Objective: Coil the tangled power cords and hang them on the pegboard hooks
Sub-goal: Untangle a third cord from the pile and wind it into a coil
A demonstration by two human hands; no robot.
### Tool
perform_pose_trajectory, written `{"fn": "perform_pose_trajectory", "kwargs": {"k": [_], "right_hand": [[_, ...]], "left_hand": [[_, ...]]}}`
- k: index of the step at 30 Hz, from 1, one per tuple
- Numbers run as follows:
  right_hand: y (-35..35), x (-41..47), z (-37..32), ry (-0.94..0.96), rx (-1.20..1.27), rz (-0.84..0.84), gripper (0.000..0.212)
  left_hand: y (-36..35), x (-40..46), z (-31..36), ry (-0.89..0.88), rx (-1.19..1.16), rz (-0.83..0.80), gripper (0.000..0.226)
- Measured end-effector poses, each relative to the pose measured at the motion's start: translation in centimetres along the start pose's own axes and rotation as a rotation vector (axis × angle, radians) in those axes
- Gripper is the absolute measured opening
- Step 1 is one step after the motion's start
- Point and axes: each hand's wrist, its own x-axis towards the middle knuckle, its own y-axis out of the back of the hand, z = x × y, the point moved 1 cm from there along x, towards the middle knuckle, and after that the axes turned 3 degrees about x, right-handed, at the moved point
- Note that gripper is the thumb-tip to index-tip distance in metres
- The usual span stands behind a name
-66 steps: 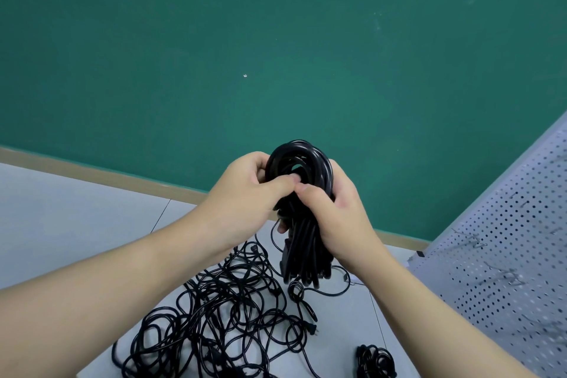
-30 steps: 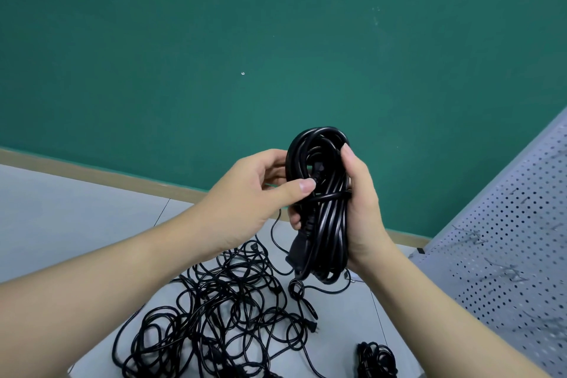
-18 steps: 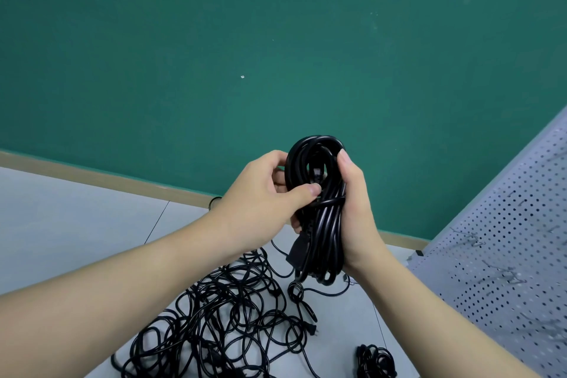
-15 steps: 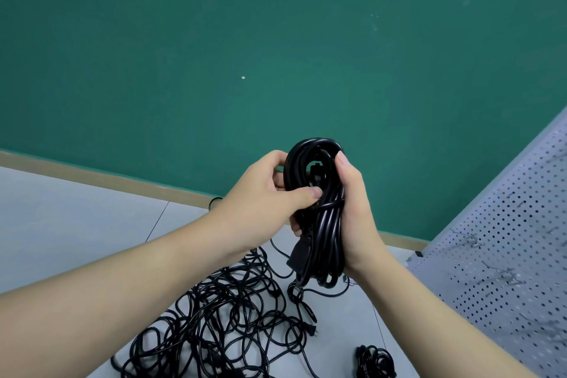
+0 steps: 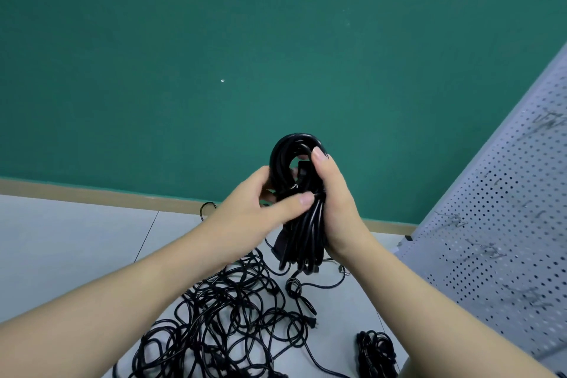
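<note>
Here, both hands' fingers grasp one coiled cord (image 5: 302,193); one tangled pile (image 5: 227,325) below.

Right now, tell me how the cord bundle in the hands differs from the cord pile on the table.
The coiled bundle is gathered into tight, parallel loops; the tangled pile sprawls in loose, crossing loops. The bundle is held up off the table by the left hand and right hand; the pile lies flat on the white table, untouched. The bundle stands upright and compact; the pile spreads wide. Both are black power cords.
</note>
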Motion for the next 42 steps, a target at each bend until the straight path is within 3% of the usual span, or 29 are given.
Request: {"fn": "perform_pose_trajectory", "kwargs": {"k": [5, 13, 19, 23, 27, 29, 34, 42], "right_hand": [[1.0, 0.2, -0.8, -0.133, -0.066, 0.035, 0.090], [6.4, -1.3, -2.2, -0.296, -0.408, -0.173, 0.053], [12.9, -4.2, -0.3, -0.361, -0.360, -0.024, 0.038], [17.8, -4.8, 3.7, -0.429, -0.383, 0.084, 0.036], [22.6, -5.7, 9.7, -0.515, -0.361, 0.191, 0.034], [24.9, -6.4, 13.2, -0.549, -0.320, 0.251, 0.030], [29.4, -8.2, 21.8, -0.643, -0.300, 0.358, 0.032], [33.7, -8.0, 30.9, -0.775, -0.447, 0.448, 0.021]], "left_hand": [[-0.9, 0.9, -0.7, 0.002, 0.034, 0.050, 0.014], [-4.5, 3.1, -3.0, 0.139, -0.043, 0.125, 0.023], [-10.0, 5.1, -5.9, 0.291, -0.070, 0.004, 0.036], [-13.8, 6.0, -10.8, 0.415, -0.056, -0.097, 0.044], [-17.6, 6.6, -17.0, 0.529, -0.045, -0.108, 0.035], [-19.2, 6.7, -20.4, 0.593, -0.027, -0.105, 0.042], [-21.9, 5.7, -29.9, 0.723, -0.065, -0.154, 0.006], [-25.1, 5.7, -40.8, 0.833, -0.048, -0.311, 0.011]]}}
